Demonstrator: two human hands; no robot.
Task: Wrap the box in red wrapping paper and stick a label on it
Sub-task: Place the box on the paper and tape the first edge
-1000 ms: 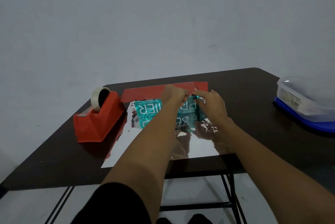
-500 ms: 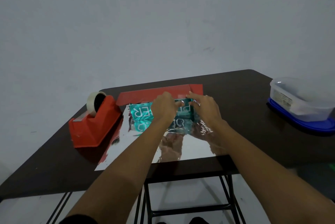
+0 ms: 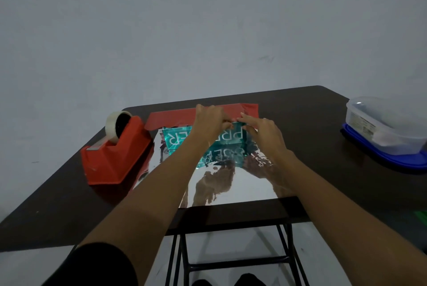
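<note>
A teal box (image 3: pixel 176 139) with white letters lies on a sheet of wrapping paper (image 3: pixel 245 184) whose shiny silver inside faces up. The paper's red outer side shows where its far edge (image 3: pixel 171 117) is folded toward the box. My left hand (image 3: pixel 211 123) rests on the box's top, fingers curled at the far edge. My right hand (image 3: pixel 262 134) is beside it, fingertips pinching at the same far edge of the box. Whether they grip the box or the paper there is hidden by the fingers.
A red tape dispenser (image 3: pixel 114 154) with a roll of clear tape stands left of the paper. A clear plastic container on a blue lid (image 3: pixel 384 133) sits at the table's right edge. The dark table (image 3: pixel 312 123) ends near me, metal legs below.
Both hands have shifted slightly toward the box's far edge and drawn closer together. The view has tilted; the box and paper stay in place.
</note>
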